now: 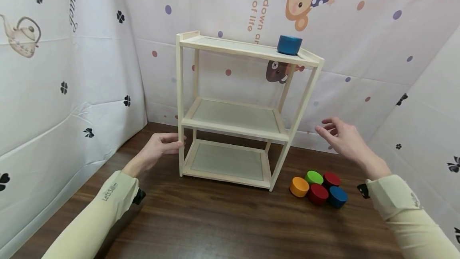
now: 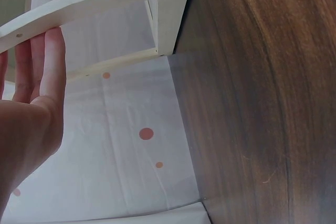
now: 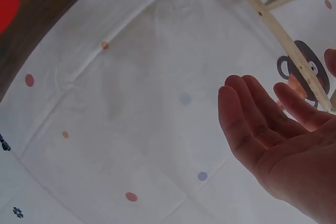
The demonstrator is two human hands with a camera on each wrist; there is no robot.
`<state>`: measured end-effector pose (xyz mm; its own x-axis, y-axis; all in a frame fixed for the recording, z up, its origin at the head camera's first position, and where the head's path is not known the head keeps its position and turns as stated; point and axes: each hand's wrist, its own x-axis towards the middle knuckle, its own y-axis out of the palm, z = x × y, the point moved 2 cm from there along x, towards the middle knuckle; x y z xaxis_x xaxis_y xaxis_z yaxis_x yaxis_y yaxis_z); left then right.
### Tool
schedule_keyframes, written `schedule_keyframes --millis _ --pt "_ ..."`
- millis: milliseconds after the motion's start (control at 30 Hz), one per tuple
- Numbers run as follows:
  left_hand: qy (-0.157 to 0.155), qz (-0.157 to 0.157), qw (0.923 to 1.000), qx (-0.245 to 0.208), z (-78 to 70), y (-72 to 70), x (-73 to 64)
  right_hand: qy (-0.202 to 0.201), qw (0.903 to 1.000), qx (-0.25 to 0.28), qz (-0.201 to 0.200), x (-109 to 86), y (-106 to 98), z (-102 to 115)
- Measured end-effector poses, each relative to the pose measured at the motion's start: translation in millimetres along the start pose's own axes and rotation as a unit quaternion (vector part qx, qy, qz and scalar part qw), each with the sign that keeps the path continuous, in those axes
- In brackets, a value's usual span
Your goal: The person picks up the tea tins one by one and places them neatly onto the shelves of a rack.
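Observation:
A pale wooden three-tier shelf (image 1: 235,130) stands on the dark wood table. My left hand (image 1: 158,149) holds its front left post (image 1: 181,103) low down, thumb at the front and fingers behind; the left wrist view has those fingers (image 2: 54,61) against the wood. On the top tier, near the right end, sits a blue cylinder block (image 1: 289,45). My right hand (image 1: 343,137) hovers right of the shelf with loosely bent fingers and nothing in them. Below it on the table is a cluster of cylinder blocks: orange (image 1: 299,187), green (image 1: 314,177), blue (image 1: 338,197) and two red (image 1: 318,194).
The middle tier (image 1: 233,115) and bottom tier (image 1: 226,161) are grey panels in wooden frames. Printed white cloth (image 1: 108,71) hangs behind the shelf and along both sides. Brown table (image 1: 201,223) extends in front of the shelf.

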<state>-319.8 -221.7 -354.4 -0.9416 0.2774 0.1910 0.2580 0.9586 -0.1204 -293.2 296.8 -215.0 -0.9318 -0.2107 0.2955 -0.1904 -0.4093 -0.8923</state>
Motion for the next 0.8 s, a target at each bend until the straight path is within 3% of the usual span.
schedule_keyframes --millis 267,800 --pt "0.005 0.000 1.0000 0.001 -1.4 0.7 -0.4 -0.012 0.9996 -0.024 0.003 -6.6 15 -7" --pt "0.008 -0.004 1.0000 -0.001 0.5 0.2 0.1 -0.021 0.9993 -0.017 0.025 -20.9 40 -16"
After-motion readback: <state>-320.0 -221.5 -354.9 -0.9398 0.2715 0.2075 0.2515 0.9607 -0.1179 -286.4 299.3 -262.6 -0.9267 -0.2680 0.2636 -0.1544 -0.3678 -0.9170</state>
